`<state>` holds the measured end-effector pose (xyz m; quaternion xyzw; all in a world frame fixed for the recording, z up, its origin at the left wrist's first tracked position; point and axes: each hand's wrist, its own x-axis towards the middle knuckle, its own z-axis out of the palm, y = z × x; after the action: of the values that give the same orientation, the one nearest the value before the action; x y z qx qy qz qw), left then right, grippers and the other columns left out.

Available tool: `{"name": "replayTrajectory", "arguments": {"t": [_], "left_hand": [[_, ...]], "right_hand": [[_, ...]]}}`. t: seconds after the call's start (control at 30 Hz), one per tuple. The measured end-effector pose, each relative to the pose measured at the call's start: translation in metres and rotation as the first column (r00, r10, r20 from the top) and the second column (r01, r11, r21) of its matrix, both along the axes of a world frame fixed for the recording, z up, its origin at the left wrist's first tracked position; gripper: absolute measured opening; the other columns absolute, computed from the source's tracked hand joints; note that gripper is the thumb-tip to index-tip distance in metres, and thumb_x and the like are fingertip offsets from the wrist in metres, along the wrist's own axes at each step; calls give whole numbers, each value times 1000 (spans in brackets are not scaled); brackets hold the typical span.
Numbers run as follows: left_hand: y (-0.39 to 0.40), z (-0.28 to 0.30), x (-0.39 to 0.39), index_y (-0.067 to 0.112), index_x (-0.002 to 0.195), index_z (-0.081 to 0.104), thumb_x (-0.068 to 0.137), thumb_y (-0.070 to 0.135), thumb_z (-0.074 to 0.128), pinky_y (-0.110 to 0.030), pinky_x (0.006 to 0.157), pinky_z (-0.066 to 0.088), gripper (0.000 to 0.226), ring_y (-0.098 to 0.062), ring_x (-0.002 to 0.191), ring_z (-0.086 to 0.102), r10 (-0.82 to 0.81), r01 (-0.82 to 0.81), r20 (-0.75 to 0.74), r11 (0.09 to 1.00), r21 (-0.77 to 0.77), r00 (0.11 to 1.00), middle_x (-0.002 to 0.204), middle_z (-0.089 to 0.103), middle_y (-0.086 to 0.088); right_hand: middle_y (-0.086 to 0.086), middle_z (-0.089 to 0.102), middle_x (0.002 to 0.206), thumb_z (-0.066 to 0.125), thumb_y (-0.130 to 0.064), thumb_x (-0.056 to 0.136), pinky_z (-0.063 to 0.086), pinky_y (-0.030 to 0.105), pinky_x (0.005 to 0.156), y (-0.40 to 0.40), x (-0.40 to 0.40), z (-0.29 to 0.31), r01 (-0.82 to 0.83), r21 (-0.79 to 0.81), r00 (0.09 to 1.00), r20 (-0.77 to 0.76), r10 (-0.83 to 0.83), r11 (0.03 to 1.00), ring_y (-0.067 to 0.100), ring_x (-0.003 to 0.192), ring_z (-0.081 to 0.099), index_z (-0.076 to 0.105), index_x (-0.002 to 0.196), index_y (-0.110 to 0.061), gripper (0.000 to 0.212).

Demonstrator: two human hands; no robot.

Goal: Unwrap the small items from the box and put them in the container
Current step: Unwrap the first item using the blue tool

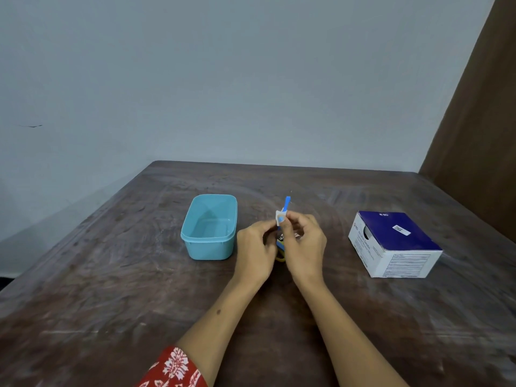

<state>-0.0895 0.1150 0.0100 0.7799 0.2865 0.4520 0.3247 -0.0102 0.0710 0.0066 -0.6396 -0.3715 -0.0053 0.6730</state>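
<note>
We are pinching a small wrapped item [281,219] between both hands above the middle of the table [111,275], and we are part-way through tearing it open. Our left hand [255,247] is holding the white edge of the packet with thumb and fingertips closed on it, while our right hand [304,244] is curling its fingers round the other side, with a blue strip [287,203] standing up towards twelve o'clock from the pinch. More blue and a bit of yellow are showing below the hands, but we cannot tell what that is, or whether it is part of the same packet. To do this step well, we are judging that the two pinches should be sitting close together on either side of the tear, so the foil is splitting and not just stretching, and that the pull should be going apart sideways, nine o'clock against three o'clock, not upward. The teal container [192,233] is sitting at nine o'clock from our hands, just beside the left one, open-topped and seemingly with nothing in it yet, so the freed item is needing only a short carry over its near rim. The box [396,244] is lying at three o'clock, well apart from the right hand, with its opening facing us. A red patterned sleeve [173,370] is showing at six o'clock.
</note>
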Motion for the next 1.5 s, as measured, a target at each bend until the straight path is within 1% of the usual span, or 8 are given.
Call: {"name": "replayTrajectory", "arguments": {"t": [0.2, 0.4, 0.53, 0.7, 0.9, 1.1, 1.33, 1.5], "left_hand": [[-8, 2, 1, 11, 110, 68, 83, -4, 57, -13, 77, 52, 32, -5, 88, 66, -112, 111, -46, 993, -23, 993, 99, 73, -3], [-2, 1, -2, 10, 107, 69, 82, -5, 57, -28, 78, 54, 32, -14, 85, 67, -18, 20, -25, 998, 55, 1000, 94, 72, -6], [-5, 3, 0, 8, 109, 68, 81, -7, 55, -24, 78, 49, 35, -17, 88, 65, -38, 44, -66, 994, 100, 997, 97, 71, -8], [-1, 1, -3, 6, 107, 69, 77, -11, 55, -24, 77, 51, 37, -17, 85, 66, -1, 5, -34, 993, 118, 999, 94, 70, -10], [-2, 0, 0, 6, 110, 68, 80, -8, 54, -17, 76, 47, 36, -17, 86, 64, -25, 35, -83, 991, 126, 996, 95, 70, -9], [1, -1, -2, 6, 106, 69, 79, -9, 54, -27, 74, 49, 35, -18, 81, 65, -9, 17, -57, 989, 145, 998, 90, 70, -10], [-2, 0, 0, 10, 106, 70, 81, -6, 56, -29, 72, 51, 32, -14, 78, 65, -51, 51, -10, 991, 122, 999, 87, 70, -6], [0, 0, 0, 9, 103, 70, 81, -4, 58, -29, 73, 51, 29, -15, 78, 65, -4, 0, 40, 995, 101, 999, 88, 72, -8]], "right_hand": [[-12, 58, 90, 60, -20, 90, 46, 13, 68, -4, 1, 12, 91, 156, 989, -129, -71, 984, 6, 82, 60, 65, 92, -24, 6], [-10, 60, 86, 64, -16, 87, 49, 19, 69, -2, -2, 8, 38, 127, 994, -104, -25, 991, 13, 81, 63, 64, 84, -32, 16], [-11, 59, 86, 64, -13, 87, 50, 28, 76, -4, 1, 13, 125, 238, 983, -162, -88, 963, 18, 85, 64, 64, 85, -32, 18], [-6, 61, 87, 66, -12, 86, 46, 10, 63, -1, -1, 7, 35, 143, 993, -120, -18, 989, 16, 82, 65, 68, 88, -22, 11], [-12, 60, 87, 64, -12, 87, 50, 23, 74, -6, 4, 17, 158, 250, 976, -186, -113, 955, 13, 85, 62, 68, 92, -21, 11], [-10, 60, 85, 65, -10, 86, 45, 8, 67, -3, 3, 10, 82, 125, 988, -138, -64, 989, 6, 78, 61, 70, 92, -18, 11], [-7, 61, 87, 67, -13, 86, 46, 10, 69, -6, 2, 11, 90, 164, 993, -91, -76, 982, 4, 78, 62, 72, 94, -16, 11], [-12, 60, 85, 67, -18, 86, 50, 22, 71, -2, 1, 5, 5, 26, 1000, 17, -5, 1000, 4, 76, 63, 71, 91, -19, 6]]}}
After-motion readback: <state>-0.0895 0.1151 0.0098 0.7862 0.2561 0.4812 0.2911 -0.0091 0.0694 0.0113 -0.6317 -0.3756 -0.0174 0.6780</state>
